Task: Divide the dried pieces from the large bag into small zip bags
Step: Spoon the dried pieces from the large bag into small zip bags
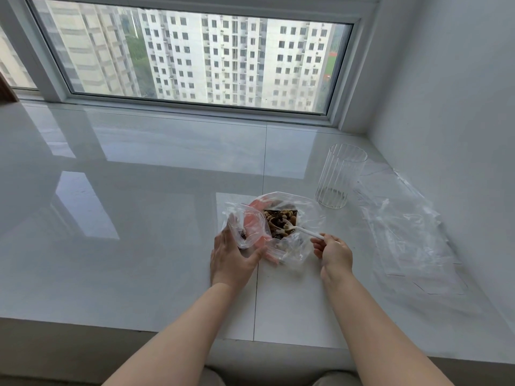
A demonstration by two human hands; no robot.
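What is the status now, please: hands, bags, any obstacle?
Left hand holds small zip bag open. Right hand pinches white spoon, bowl in dried pieces inside large bag. Glass stands apart; nothing blocking.

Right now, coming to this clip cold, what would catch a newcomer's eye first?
Probably the large bag of brown dried pieces lying open mid-sill, with the right hand dipping a white spoon into it while the left hand holds a small zip bag beside it. Next, the empty ribbed glass standing upright to the right, with flat clear bags lying near the wall.
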